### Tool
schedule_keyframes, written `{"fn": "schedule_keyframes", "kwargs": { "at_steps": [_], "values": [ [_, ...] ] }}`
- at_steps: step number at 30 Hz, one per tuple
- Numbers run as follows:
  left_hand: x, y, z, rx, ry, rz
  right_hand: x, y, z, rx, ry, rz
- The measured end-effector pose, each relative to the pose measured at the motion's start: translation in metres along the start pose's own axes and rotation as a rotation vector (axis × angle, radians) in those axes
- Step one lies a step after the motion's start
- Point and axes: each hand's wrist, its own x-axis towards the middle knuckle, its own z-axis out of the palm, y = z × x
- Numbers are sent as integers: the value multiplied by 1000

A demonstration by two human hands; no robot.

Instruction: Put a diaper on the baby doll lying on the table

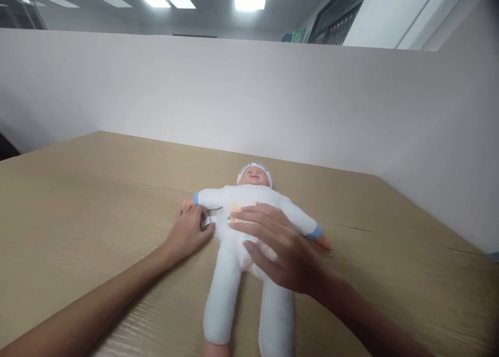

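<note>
A baby doll [218,294] in a white suit with blue cuffs and a white cap lies on its back on the wooden table [78,211], head away from me. My right hand [278,248] rests flat on the doll's belly, fingers stretched out over a white diaper with a yellow print [236,211]. My left hand [189,232] is at the doll's left side, fingers pinched on a small white tab of the diaper [208,221].
A tall white partition wall [249,97] runs along the far and right edges of the table. Ceiling lights and a dark window show above it.
</note>
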Motion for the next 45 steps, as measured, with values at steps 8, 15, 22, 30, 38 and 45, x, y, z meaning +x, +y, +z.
{"fn": "schedule_keyframes", "kwargs": {
  "at_steps": [8, 15, 22, 30, 38, 45],
  "values": [
    [9, -4, 6, -194, 7, -134, 57, 27, 23, -5, -506, 70],
    [10, -1, 11, -305, 41, -154, 59, 35, 32, -39, -518, 146],
    [8, 0, 9, -607, 22, -90, 54, 30, 38, -65, -476, 246],
    [9, 6, 10, -854, 4, 1, 55, 27, 36, -22, -484, 294],
    [8, 13, 9, -969, -60, 61, 48, 31, 39, 20, -394, 278],
    [10, 33, 18, -1071, -84, 41, 46, 35, 41, 106, -343, 279]
  ]
}}
